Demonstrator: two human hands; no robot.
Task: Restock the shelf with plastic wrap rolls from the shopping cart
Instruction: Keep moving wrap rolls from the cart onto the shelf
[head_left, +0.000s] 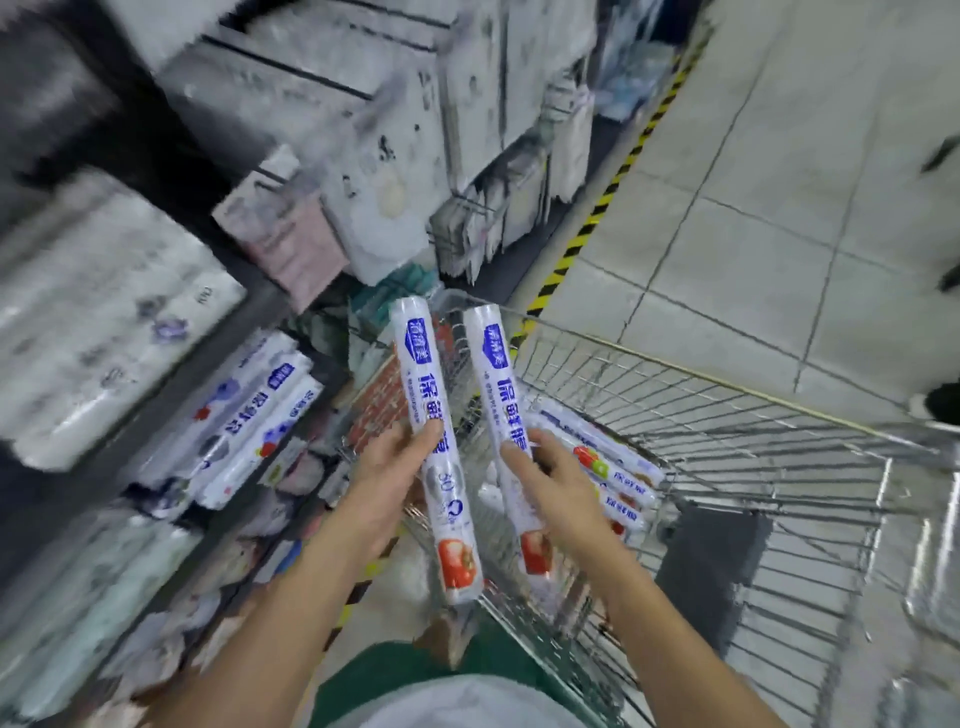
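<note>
Even, flat overhead light, no hard shadows. Heavy motion blur on the shelves to my left; wide-angle warps edges.

Two white, blue-lettered plastic wrap rolls, left roll and right roll, are held near-upright, side by side, over the shopping cart. More cart rolls are laid inside. Shelf rolls are stacked on the shelf.

grey tiled floor, hazard-striped edge

Left roll reads 保鲜 in blue, then "30" lower down; right roll reads 保鲜膜, as do cart rolls; blue brand badges and shelf packs too blurred to read.
</note>
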